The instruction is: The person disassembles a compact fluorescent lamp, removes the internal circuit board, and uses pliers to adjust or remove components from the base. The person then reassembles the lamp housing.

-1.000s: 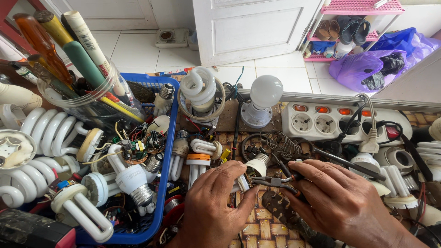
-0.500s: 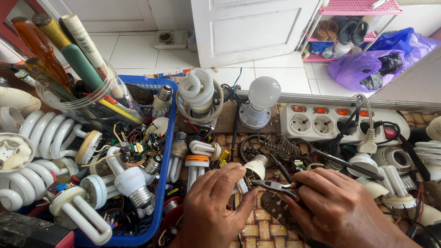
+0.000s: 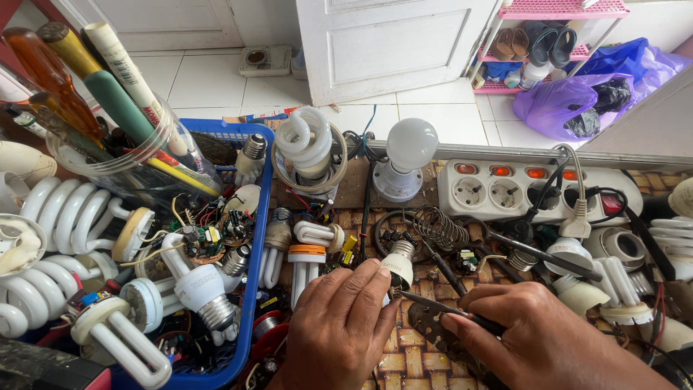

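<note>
Woven matting covers the tabletop [image 3: 404, 365], crowded with lamp parts. Nearest me, my left hand [image 3: 339, 328] lies palm down, its fingertips pinching a small bulb base [image 3: 398, 264], so that grip is clenched on it. My right hand [image 3: 538, 339] grasps a thin dark tool [image 3: 440, 307] whose tip points at the base, just beside the left fingers. To do this well, I judge the base should stay pinned flat against the matting while the tip works in gently, kept off the left fingertips. Left of the hands, a blue basket [image 3: 254, 289] holds spiral lamps and circuit boards. Farther back stand a round white bulb [image 3: 411, 144] in its socket and a white power strip [image 3: 505, 189]. Beyond lie a tiled floor [image 3: 209, 90], a white door [image 3: 390, 43] and a pink shoe rack [image 3: 556, 11].
</note>
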